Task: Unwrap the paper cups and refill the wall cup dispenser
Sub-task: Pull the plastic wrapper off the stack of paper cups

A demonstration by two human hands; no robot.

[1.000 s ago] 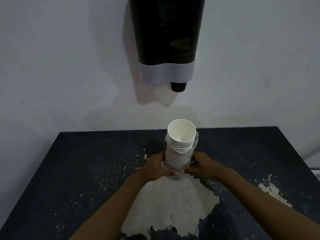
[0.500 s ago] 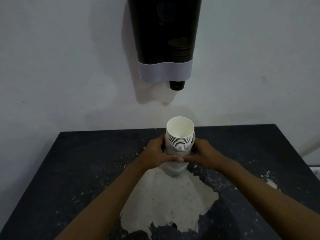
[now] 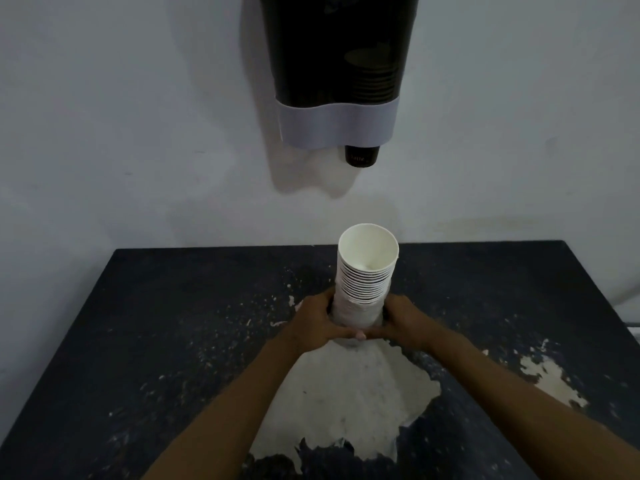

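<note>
A stack of white paper cups stands upright on the dark table, mouths up. Clear plastic wrap is bunched around the lower part of the stack; the upper rims are bare. My left hand grips the wrap on the stack's left side and my right hand grips it on the right side, thumbs meeting in front. Above, the dark wall cup dispenser with a white band hangs on the wall, and one dark cup sticks out of its bottom. A few cups show inside it.
The table's dark top is worn, with a large pale bare patch in front of the stack and a smaller one at the right. The white wall rises right behind the table.
Both hands have slid the wrap further down the stack, so more bare cup rims show. The stack stays upright in the same spot.
</note>
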